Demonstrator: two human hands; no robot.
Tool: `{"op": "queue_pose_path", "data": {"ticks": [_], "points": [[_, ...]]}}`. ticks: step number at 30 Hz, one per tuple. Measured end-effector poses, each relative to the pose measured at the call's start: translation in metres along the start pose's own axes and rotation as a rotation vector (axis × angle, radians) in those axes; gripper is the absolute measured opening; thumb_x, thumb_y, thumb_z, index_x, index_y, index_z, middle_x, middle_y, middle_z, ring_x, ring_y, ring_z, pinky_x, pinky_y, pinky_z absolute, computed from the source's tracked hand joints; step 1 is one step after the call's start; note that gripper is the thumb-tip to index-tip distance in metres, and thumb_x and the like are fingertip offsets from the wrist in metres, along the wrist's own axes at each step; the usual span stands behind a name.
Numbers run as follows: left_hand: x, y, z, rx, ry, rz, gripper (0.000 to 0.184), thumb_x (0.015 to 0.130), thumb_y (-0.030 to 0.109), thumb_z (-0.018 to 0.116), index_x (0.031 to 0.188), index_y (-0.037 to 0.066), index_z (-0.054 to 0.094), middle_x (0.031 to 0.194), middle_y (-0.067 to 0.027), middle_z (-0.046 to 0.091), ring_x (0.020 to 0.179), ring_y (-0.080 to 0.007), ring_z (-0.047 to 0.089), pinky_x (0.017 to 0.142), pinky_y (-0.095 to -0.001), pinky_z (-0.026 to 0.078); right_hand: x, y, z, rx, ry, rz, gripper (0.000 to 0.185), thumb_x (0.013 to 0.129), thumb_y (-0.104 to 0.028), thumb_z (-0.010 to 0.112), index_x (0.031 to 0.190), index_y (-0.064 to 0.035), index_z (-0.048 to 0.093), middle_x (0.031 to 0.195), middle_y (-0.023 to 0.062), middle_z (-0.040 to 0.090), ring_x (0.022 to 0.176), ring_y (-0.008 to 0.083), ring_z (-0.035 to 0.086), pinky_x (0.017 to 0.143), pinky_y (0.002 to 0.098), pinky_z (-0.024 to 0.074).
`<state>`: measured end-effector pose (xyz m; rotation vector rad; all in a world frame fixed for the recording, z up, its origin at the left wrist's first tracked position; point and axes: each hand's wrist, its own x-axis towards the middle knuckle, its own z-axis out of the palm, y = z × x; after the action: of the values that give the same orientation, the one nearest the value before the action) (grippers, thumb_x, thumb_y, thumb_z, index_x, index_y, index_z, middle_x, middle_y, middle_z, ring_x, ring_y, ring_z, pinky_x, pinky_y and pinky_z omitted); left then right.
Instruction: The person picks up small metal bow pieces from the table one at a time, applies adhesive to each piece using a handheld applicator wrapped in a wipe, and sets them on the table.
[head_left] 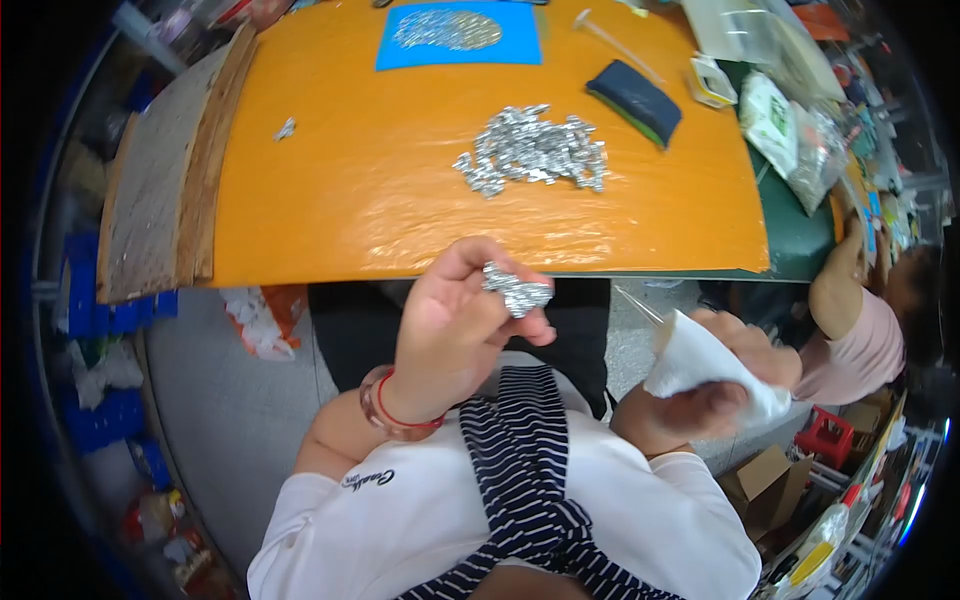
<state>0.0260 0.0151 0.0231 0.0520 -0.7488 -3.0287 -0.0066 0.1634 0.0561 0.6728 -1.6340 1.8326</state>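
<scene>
steadying the cluster of silvery pieces (517,292) in a light, even pinch should serve you best, with the thin pointed tool (640,306) at three o'clock kept under control. the cluster is at mid-view, just short of the orange tabletop (350,200). your left hand (450,315), partly curled, pinches it between thumb and fingers. your right hand (752,352), toward four o'clock, is closed around a white wrap (690,352), the tool projecting. a larger silvery pile (540,152) lies at twelve o'clock.

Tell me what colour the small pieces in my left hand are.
The small pieces are shiny silver, seen best in the head view.
</scene>
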Motion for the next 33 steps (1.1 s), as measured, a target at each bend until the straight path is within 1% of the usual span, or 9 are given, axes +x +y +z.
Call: {"op": "queue_pose_path", "data": {"ticks": [2,5,6,8,15,20,23,29,33], "points": [[-0.002,-0.001,0.006,0.064,0.036,0.017,0.014,0.076,0.000,0.040,0.089,0.001,0.038,0.081,-0.0137,0.051,0.063,-0.0145,0.052,0.060,-0.0299,0.045,0.002,0.002,-0.007,0.051,0.075,0.101,0.034,0.070,-0.029,0.057,0.073,-0.0045,0.034,0.054,0.0063,0.042,0.046,0.0149,0.044,0.044,0.0235,0.0373],[-0.004,-0.001,0.010,0.230,0.094,0.036,0.015,0.075,0.005,0.045,0.087,0.006,0.036,0.080,-0.0111,0.049,0.052,-0.0109,0.044,0.048,-0.0257,0.039,-0.002,0.009,-0.039,0.291,-0.070,0.098,0.020,0.067,-0.005,0.056,0.079,0.0011,0.041,0.062,0.0098,0.048,0.051,0.0134,0.045,0.044,0.0223,0.0355],[-0.004,0.000,0.013,0.338,0.023,0.033,0.018,0.078,0.010,0.044,0.094,0.010,0.036,0.080,-0.0017,0.044,0.055,-0.0053,0.037,0.049,-0.0180,0.033,-0.002,0.010,-0.041,0.392,-0.045,0.095,0.019,0.066,-0.003,0.056,0.080,0.0016,0.043,0.065,0.0107,0.049,0.052,0.0121,0.045,0.046,0.0215,0.0357],[-0.003,-0.007,0.017,0.298,0.083,0.080,0.013,0.076,0.008,0.046,0.086,0.008,0.037,0.077,-0.0051,0.047,0.052,-0.0075,0.041,0.046,-0.0220,0.034,-0.006,0.003,-0.054,0.430,-0.001,0.230,0.019,0.066,-0.002,0.056,0.081,-0.0003,0.045,0.070,0.0092,0.051,0.059,0.0096,0.047,0.053,0.0199,0.0370],[0.004,-0.047,0.022,0.309,0.060,-0.100,0.011,0.074,0.003,0.044,0.083,0.006,0.038,0.074,-0.0041,0.045,0.051,-0.0069,0.037,0.044,-0.0184,0.031,-0.011,-0.028,-0.105,0.402,0.074,0.133,0.031,0.059,-0.008,0.067,0.081,-0.0016,0.046,0.070,0.0065,0.051,0.063,0.0107,0.047,0.056,0.0210,0.0366],[-0.003,-0.057,0.028,0.589,-0.067,-0.300,0.009,0.071,-0.003,0.040,0.076,0.003,0.038,0.067,-0.0095,0.047,0.048,-0.0090,0.042,0.046,-0.0197,0.037,-0.004,-0.015,-0.128,0.368,0.393,0.070,0.030,0.064,-0.016,0.064,0.078,-0.0026,0.042,0.068,0.0051,0.048,0.057,0.0085,0.046,0.052,0.0199,0.0371],[-0.006,-0.053,0.024,0.678,-0.133,-0.305,0.010,0.068,-0.005,0.041,0.075,0.002,0.038,0.068,-0.0104,0.049,0.052,-0.0102,0.044,0.048,-0.0193,0.038,0.016,-0.001,-0.130,0.469,0.509,0.038,0.031,0.069,-0.025,0.060,0.077,-0.0049,0.038,0.065,0.0047,0.047,0.051,0.0112,0.047,0.040,0.0214,0.0362],[-0.008,-0.032,-0.007,0.820,-0.118,-0.169,0.008,0.069,0.000,0.042,0.075,0.003,0.037,0.066,-0.0072,0.043,0.048,-0.0099,0.039,0.045,-0.0193,0.034,0.022,0.059,-0.118,0.602,0.461,0.290,0.019,0.074,-0.018,0.053,0.082,-0.0065,0.041,0.063,-0.0015,0.042,0.048,0.0039,0.036,0.040,0.0168,0.0273],[-0.018,-0.018,-0.024,0.936,0.100,-0.024,0.010,0.068,-0.002,0.043,0.075,0.003,0.037,0.065,-0.0066,0.043,0.050,-0.0100,0.041,0.047,-0.0196,0.037,0.017,0.082,-0.124,0.245,0.425,0.343,0.022,0.074,-0.023,0.054,0.080,-0.0055,0.042,0.060,-0.0023,0.041,0.051,0.0031,0.037,0.043,0.0163,0.0301]]}}
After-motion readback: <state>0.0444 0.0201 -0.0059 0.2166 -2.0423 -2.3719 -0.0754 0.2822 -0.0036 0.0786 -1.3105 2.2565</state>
